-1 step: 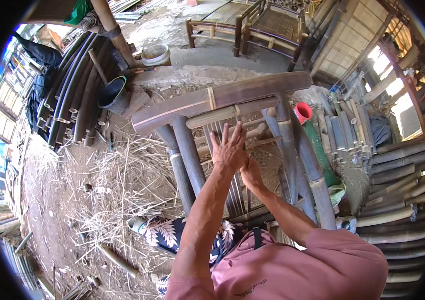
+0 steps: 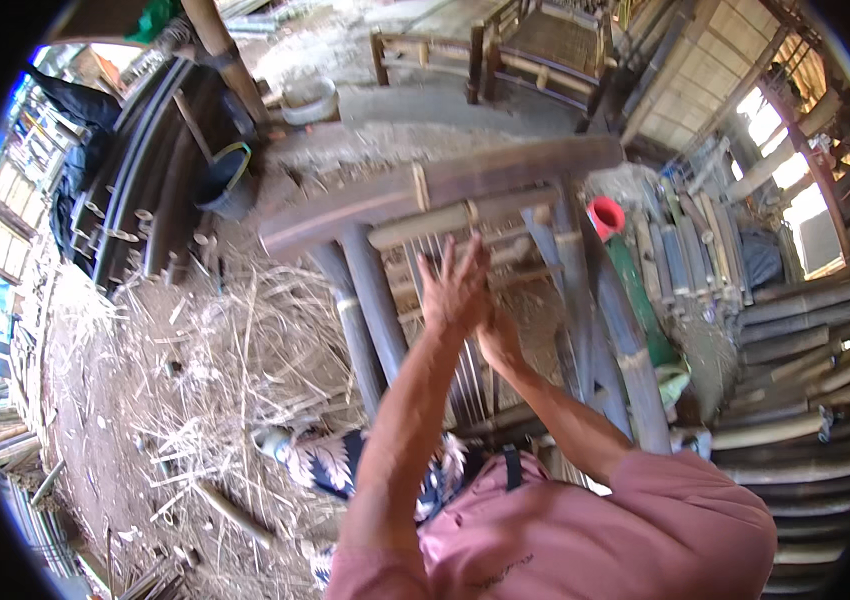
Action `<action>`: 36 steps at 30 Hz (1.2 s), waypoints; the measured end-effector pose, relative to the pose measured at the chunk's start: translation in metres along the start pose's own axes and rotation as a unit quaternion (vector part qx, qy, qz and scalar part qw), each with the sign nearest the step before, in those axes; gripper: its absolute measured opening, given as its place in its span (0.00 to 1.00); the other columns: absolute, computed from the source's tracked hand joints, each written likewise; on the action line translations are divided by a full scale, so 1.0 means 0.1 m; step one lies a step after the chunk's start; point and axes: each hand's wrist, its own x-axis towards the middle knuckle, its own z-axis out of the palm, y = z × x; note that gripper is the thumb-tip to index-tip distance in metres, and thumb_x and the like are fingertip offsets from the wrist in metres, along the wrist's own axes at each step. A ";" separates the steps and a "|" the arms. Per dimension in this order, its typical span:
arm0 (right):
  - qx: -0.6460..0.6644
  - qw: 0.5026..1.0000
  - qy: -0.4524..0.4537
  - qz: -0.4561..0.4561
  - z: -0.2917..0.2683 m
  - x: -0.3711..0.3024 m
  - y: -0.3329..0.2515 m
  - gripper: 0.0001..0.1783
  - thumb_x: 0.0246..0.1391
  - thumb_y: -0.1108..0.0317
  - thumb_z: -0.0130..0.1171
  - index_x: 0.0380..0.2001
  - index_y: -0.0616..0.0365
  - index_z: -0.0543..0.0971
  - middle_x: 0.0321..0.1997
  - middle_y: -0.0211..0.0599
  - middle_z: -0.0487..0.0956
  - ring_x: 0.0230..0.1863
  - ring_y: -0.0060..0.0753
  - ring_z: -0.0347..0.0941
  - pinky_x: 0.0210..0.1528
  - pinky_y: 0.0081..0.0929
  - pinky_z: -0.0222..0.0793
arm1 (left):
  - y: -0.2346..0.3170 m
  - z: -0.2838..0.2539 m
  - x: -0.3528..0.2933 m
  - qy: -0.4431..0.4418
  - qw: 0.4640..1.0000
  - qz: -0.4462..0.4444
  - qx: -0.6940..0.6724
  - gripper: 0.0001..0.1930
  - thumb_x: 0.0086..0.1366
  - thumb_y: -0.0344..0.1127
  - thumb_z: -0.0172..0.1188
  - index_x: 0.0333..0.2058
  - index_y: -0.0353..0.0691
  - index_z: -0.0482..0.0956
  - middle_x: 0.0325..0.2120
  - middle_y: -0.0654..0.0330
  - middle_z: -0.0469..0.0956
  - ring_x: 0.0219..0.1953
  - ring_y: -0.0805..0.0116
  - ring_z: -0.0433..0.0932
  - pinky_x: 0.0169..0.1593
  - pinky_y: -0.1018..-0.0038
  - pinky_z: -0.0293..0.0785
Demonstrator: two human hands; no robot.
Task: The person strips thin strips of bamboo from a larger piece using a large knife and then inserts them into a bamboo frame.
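A bamboo frame, like a chair back, stands before me with a thick dark top rail (image 2: 345, 210) and a thinner bamboo crossbar (image 2: 420, 229) beneath. Several narrow bamboo slats (image 2: 467, 385) run from near that crossbar down toward my lap. My left hand (image 2: 455, 290) lies over the slats' upper part, fingers spread, tips just below the crossbar. Close against its wrist and partly behind it is my right hand (image 2: 498, 335), fingers curled. What the right fingers grip, if anything, is hidden. Dark bamboo posts (image 2: 377, 290) flank the slats.
Shavings (image 2: 245, 370) litter the ground at left. Dark bamboo poles (image 2: 130, 180) and a black bucket (image 2: 225, 182) sit behind them. At right are a red cup-like object (image 2: 605, 216), short bamboo pieces (image 2: 685, 245) and stacked poles (image 2: 795, 400). Bamboo benches (image 2: 545, 60) stand at the back.
The picture is shifted slightly and more blurred. Both hands keep their places on the frame.
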 end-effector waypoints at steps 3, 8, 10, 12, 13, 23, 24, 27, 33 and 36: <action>0.020 0.994 -0.046 0.097 -0.02 -0.23 -0.15 0.21 0.66 0.57 0.42 0.51 0.62 0.72 0.39 0.64 0.78 0.40 0.65 0.75 0.37 0.54 0.71 | -0.06 0.05 -0.18 -0.007 0.999 0.005 -0.047 0.39 0.61 0.54 0.56 0.68 0.57 0.53 0.72 0.71 0.40 0.73 0.57 0.41 0.67 0.35 0.46; 0.058 0.984 -0.029 0.169 -0.06 -0.08 -0.22 0.19 0.62 0.58 0.48 0.47 0.60 0.76 0.42 0.62 0.78 0.44 0.64 0.74 0.38 0.50 0.68 | 0.07 -0.06 -0.11 -0.031 0.999 -0.016 -0.029 0.37 0.61 0.52 0.56 0.68 0.56 0.55 0.72 0.71 0.42 0.73 0.56 0.42 0.65 0.35 0.50; 0.059 0.972 -0.095 0.208 -0.06 -0.31 -0.34 0.19 0.62 0.59 0.48 0.47 0.61 0.75 0.42 0.64 0.77 0.45 0.63 0.74 0.38 0.51 0.68 | -0.01 0.18 -0.33 -0.024 0.999 -0.008 -0.030 0.36 0.62 0.50 0.55 0.68 0.56 0.55 0.71 0.70 0.43 0.73 0.56 0.41 0.66 0.35 0.47; 0.085 0.973 -0.097 0.190 -0.30 -0.02 -0.53 0.19 0.61 0.59 0.47 0.46 0.63 0.75 0.40 0.63 0.78 0.43 0.64 0.74 0.38 0.51 0.67 | -0.03 -0.10 -0.23 -0.019 0.996 -0.006 -0.085 0.35 0.63 0.49 0.53 0.68 0.55 0.54 0.72 0.70 0.43 0.73 0.56 0.41 0.66 0.35 0.45; 0.080 0.980 -0.068 0.168 -0.27 -0.06 -0.43 0.19 0.61 0.59 0.48 0.45 0.64 0.74 0.38 0.63 0.78 0.41 0.64 0.75 0.37 0.51 0.67 | 0.02 -0.10 -0.15 -0.014 0.997 -0.011 -0.076 0.35 0.64 0.50 0.52 0.68 0.55 0.54 0.71 0.69 0.43 0.73 0.56 0.41 0.67 0.35 0.45; 0.130 0.974 -0.077 0.167 -0.06 -0.55 -0.25 0.20 0.64 0.59 0.46 0.49 0.63 0.73 0.37 0.60 0.78 0.38 0.55 0.76 0.37 0.48 0.67 | -0.09 -0.05 -0.21 -0.015 0.999 -0.026 -0.035 0.36 0.64 0.51 0.54 0.68 0.57 0.53 0.72 0.68 0.41 0.73 0.53 0.41 0.64 0.33 0.48; 0.124 0.977 -0.075 0.160 -0.17 -0.35 -0.26 0.20 0.64 0.59 0.45 0.50 0.63 0.72 0.40 0.61 0.78 0.41 0.58 0.75 0.39 0.49 0.67 | -0.08 -0.09 -0.21 -0.031 0.997 0.004 -0.075 0.36 0.64 0.49 0.55 0.68 0.55 0.53 0.72 0.68 0.42 0.73 0.54 0.41 0.64 0.33 0.47; 0.141 0.966 -0.065 0.208 -0.25 -0.04 -0.34 0.20 0.66 0.59 0.43 0.46 0.66 0.74 0.37 0.55 0.80 0.36 0.50 0.77 0.36 0.45 0.67 | 0.08 -0.20 -0.05 -0.049 0.997 -0.006 -0.052 0.39 0.63 0.54 0.54 0.69 0.56 0.50 0.72 0.66 0.40 0.73 0.56 0.40 0.66 0.33 0.42; 0.344 0.913 -0.068 0.206 -0.24 -0.20 -0.34 0.19 0.67 0.57 0.45 0.37 0.63 0.75 0.23 0.37 0.75 0.22 0.25 0.66 0.24 0.31 0.61 | 0.06 0.12 -0.18 0.074 0.972 -0.073 -0.211 0.44 0.59 0.52 0.55 0.70 0.45 0.47 0.71 0.56 0.44 0.73 0.58 0.40 0.67 0.33 0.33; 0.504 0.815 -0.148 0.245 -0.32 -0.17 -0.31 0.18 0.67 0.54 0.46 0.28 0.54 0.74 0.15 0.23 0.65 0.16 0.12 0.57 0.17 0.18 0.50 | 0.06 0.10 -0.14 0.013 0.983 -0.071 -0.167 0.46 0.58 0.51 0.56 0.69 0.39 0.45 0.71 0.55 0.46 0.73 0.58 0.39 0.66 0.32 0.30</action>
